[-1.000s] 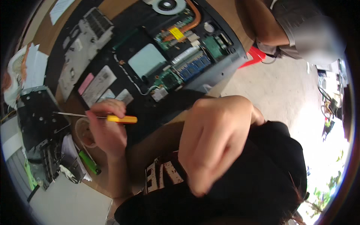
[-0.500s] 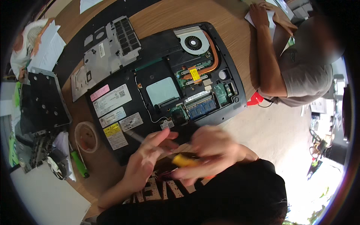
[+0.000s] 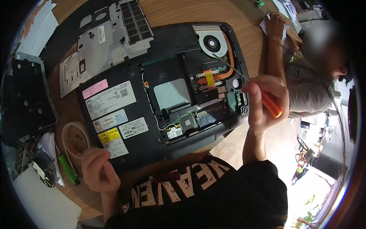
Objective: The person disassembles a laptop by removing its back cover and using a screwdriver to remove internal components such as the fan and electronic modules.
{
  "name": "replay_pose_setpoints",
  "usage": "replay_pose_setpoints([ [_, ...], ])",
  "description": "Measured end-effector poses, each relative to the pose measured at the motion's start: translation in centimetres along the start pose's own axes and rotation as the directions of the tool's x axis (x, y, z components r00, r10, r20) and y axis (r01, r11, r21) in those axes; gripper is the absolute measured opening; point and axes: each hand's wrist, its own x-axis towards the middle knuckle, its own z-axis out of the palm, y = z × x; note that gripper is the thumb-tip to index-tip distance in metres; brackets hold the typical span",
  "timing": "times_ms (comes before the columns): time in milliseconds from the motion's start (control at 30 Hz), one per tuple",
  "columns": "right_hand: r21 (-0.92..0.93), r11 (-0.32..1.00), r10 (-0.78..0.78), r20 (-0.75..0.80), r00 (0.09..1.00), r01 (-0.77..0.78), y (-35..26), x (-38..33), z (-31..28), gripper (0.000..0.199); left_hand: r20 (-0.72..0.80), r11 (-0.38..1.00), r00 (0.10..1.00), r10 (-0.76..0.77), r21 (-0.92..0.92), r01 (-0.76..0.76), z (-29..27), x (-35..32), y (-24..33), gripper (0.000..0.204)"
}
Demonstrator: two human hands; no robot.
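My right hand (image 3: 267,101) is wrapped round a screwdriver (image 3: 273,107) with an orange and yellow handle. Its thin shaft slants up and left, ending by the fan (image 3: 211,42) of an upturned black laptop (image 3: 167,41). Whether the tip touches a screw is too small to tell. A copper heat pipe (image 3: 231,57) curves beside the fan. Curled with thumb close to the fingers, my left hand (image 3: 100,170) is by a round plastic tub (image 3: 65,142) left of the laptop; anything in its grip is hidden.
A detached grey bottom cover (image 3: 85,51) lies beyond the laptop's left side. By the tub is a green-handled tool (image 3: 68,170). Black panels (image 3: 32,97) and loose parts crowd the far left. Another person (image 3: 312,82) sits at the right, forearms on the table.
My hands have moved apart: the right went up and right with the screwdriver, its tip now at the fan; the left shifted left to the tub. The view has shifted slightly.
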Motion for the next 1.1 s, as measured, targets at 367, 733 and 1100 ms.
replay_pose_setpoints([
  [367,-0.116,0.993,-0.004,0.141,0.990,0.020,-0.6,-1.8,1.6,0.029,0.114,0.990,0.985,-0.130,-0.034,0.135,0.8,-0.1,-0.4,0.011],
  [733,-0.116,0.978,0.168,-0.044,0.985,-0.172,0.5,-1.5,1.8,0.026,0.116,0.992,0.985,-0.127,-0.009,0.129,1.0,0.0,-0.7,0.014],
  [1100,-0.176,0.960,0.211,-0.052,0.976,-0.217,1.4,-1.5,1.3,0.021,0.119,0.993,0.986,-0.117,0.019,0.115,1.0,0.0,-0.7,0.014],
])
